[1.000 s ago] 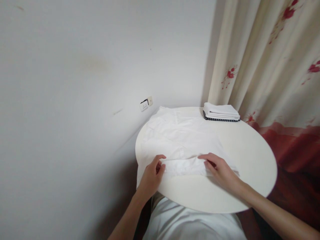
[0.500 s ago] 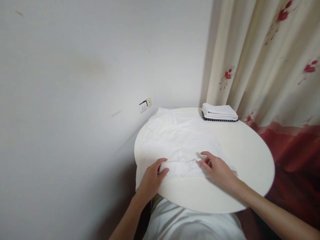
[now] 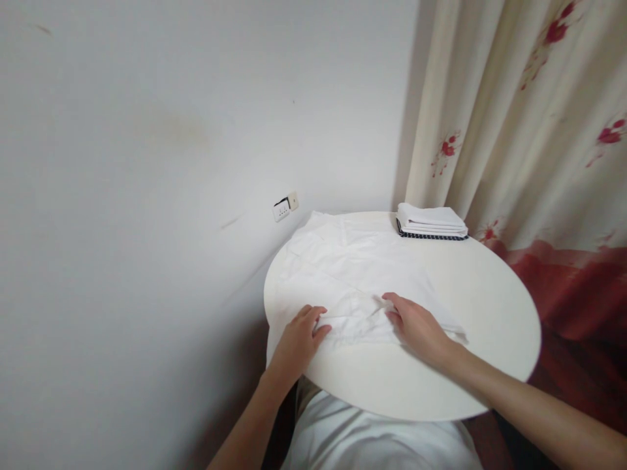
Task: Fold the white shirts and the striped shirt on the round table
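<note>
A thin, wrinkled white cloth (image 3: 353,261) lies spread over the left and middle of a round white table (image 3: 406,385); I cannot tell what kind of garment or linen it is. Its near edge forms a band-like fold between my hands. At the left end of that fold, my left hand (image 3: 300,336) has thumb and fingers curled around the cloth. My right hand (image 3: 416,326) pinches it farther right, where creases run up to the index finger and thumb. Part of the cloth under the right hand is hidden.
A stack of folded white cloths (image 3: 434,220) rests on a dark patterned piece (image 3: 434,237) at the table's back right edge. The wall (image 3: 196,163) with a socket (image 3: 281,209) borders the left side. A flowered curtain (image 3: 494,143) hangs at the right.
My right hand has moved slightly left and away from me, closing on the cloth and puckering it. The left hand stays at the same end of the fold, with little motion.
</note>
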### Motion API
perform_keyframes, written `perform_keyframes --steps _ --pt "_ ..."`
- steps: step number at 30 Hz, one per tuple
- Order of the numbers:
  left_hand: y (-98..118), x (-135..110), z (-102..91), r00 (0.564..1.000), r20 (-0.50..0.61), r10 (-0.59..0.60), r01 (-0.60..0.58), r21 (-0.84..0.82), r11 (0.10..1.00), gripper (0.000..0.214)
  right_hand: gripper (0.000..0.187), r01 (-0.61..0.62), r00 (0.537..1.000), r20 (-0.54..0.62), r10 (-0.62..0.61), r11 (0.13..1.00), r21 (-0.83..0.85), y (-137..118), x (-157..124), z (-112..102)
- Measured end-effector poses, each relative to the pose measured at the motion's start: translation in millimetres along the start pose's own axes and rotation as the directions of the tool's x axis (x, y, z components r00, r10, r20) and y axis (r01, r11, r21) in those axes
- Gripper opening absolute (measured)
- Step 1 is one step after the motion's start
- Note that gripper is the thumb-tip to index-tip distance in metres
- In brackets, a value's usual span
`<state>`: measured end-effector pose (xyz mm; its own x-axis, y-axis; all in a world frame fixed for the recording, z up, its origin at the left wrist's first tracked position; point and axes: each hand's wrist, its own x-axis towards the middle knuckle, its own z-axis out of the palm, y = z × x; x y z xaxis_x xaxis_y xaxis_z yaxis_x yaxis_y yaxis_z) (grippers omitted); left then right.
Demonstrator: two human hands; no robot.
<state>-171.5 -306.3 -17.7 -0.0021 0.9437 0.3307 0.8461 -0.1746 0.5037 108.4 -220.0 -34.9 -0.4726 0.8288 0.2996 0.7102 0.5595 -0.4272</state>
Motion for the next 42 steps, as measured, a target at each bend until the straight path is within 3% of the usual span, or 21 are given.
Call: perform_keyframes --steps 3,8,13,18,20,23,28,33,37,42 --pt "2.3 -0.5 -1.4 0.999 -0.002 0.037 -0.037 0.024 0.999 0.02 0.034 0.03 1.0 0.002 -0.03 0.998 -0.064 2.6 -2.1 7.5" --pt "1.2 3.3 -4.0 0.998 -0.033 0.06 -0.06 0.025 0.998 0.015 0.03 0.058 0.993 -0.105 -0.063 0.997 -0.047 2.3 -4.6 4.4" --pt "-7.3 7.6 -1.0 0.993 0.068 0.092 -0.102 0.166 0.981 0.006 0.028 0.029 1.0 -0.006 -0.03 0.996 -0.082 0.9 -1.7 4.0" --pt "11.1 1.8 8.2 0.969 -0.077 0.235 -0.202 0.305 0.931 0.027 0.028 0.029 0.999 0.02 -0.027 0.992 -0.123 1.0 -0.4 7.6" --pt "27.0 -3.6 18.0 0.942 -0.021 0.335 -0.315 0.287 0.905 0.035 0.028 0.036 0.999 0.014 -0.034 0.989 -0.141 1.9 -0.1 8.4" --pt "46.9 -12.0 34.3 0.881 0.177 0.44 -0.47 0.201 0.86 0.047 0.028 0.062 0.998 -0.014 -0.066 0.98 -0.189 3.4 -0.8 7.0" --pt "54.2 -18.8 42.5 0.86 0.301 0.413 -0.47 0.149 0.87 0.063 0.038 0.191 0.966 -0.116 -0.23 0.942 -0.275 -5.4 -12.8 5.7" --pt "54.6 -19.4 42.8 0.87 0.295 0.395 -0.454 0.168 0.875 0.065 0.059 0.449 0.892 0.008 -0.452 0.883 -0.137 -23.6 -29.1 18.4" --pt "48.0 -21.9 48.1 0.881 0.278 0.382 -0.441 0.193 0.876 0.073 0.076 0.459 0.885 0.134 -0.445 0.883 -0.102 -16.3 -31.8 17.2" --pt "37.0 -25.2 46.4 0.878 0.285 0.385 -0.448 0.201 0.871 0.077 0.073 0.439 0.887 0.214 -0.408 0.89 -0.121 12.0 -37.8 -0.5"
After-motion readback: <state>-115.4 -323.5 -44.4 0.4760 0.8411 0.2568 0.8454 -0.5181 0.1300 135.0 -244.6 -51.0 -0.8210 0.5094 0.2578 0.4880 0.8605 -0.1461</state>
